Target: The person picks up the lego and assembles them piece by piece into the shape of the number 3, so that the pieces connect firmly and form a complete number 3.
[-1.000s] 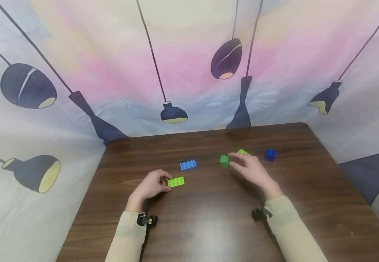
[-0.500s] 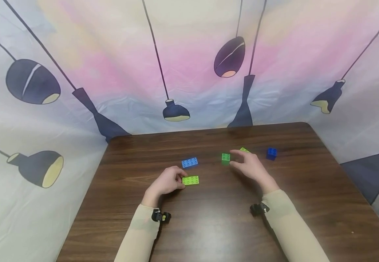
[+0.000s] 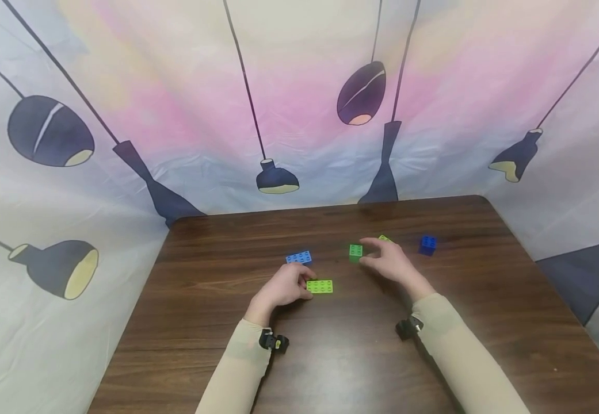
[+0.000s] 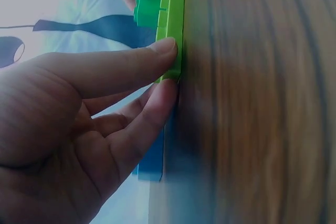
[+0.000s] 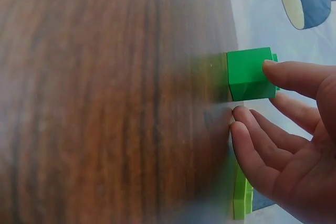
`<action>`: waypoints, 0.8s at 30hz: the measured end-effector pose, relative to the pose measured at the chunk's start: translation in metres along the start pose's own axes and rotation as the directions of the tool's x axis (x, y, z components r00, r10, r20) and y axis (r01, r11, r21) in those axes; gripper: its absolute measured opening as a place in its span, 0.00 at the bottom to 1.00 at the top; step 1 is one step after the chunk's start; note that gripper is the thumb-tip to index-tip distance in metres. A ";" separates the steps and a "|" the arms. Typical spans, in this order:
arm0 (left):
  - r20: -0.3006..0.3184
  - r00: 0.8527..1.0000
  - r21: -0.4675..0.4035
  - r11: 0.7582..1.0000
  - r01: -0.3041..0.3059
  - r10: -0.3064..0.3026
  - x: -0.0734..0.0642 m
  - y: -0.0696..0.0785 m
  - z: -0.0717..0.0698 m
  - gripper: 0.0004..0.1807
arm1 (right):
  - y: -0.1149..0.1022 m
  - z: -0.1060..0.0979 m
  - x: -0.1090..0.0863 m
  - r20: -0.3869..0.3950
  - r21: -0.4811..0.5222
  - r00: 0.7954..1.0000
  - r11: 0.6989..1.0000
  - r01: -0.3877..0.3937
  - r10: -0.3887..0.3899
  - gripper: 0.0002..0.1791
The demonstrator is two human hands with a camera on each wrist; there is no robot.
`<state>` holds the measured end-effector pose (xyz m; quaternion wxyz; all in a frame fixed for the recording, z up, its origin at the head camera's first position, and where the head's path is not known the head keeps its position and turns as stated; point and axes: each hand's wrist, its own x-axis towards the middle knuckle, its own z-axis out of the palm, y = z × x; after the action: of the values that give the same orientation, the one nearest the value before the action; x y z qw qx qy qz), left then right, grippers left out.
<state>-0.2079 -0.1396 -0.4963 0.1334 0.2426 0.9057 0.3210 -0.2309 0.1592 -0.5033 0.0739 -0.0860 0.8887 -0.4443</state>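
Observation:
In the head view, my left hand pinches the left end of a flat lime-green toy building brick, low at the tabletop. The left wrist view shows the thumb and fingers on that lime brick. My right hand has thumb and index finger on either side of a small green brick, at its right edge. In the right wrist view the thumb tip overlaps a face of the green brick, with the index fingertip partly hidden behind it; the other fingers are bent beside it.
A light blue brick lies just beyond my left hand. Another lime brick is mostly hidden behind my right hand. Further right sits a dark blue brick. The brown wooden table ends at a printed cloth backdrop.
My left hand has moved the lime brick rightward, towards the green brick, and now partly covers the light blue brick. The right hand has stayed almost in place by the green brick.

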 end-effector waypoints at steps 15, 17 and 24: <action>0.023 1.000 0.005 1.000 0.003 -0.004 0.023 0.027 0.026 0.18 | -0.001 0.009 0.014 0.055 -0.023 0.998 1.000 -0.019 0.020 0.32; 0.019 1.000 -0.011 1.000 0.015 -0.015 0.023 0.027 0.026 0.18 | 0.000 0.010 0.015 0.062 -0.012 0.998 1.000 -0.024 0.024 0.31; 0.008 0.999 -0.055 0.997 0.045 -0.045 0.023 0.022 0.029 0.18 | -0.002 0.009 0.015 0.053 0.010 0.997 0.998 -0.062 0.061 0.28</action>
<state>-0.2082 -0.0972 -0.5061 0.1504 0.2194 0.9014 0.3418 -0.2435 0.1473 -0.5080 0.1115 -0.0697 0.8860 -0.4447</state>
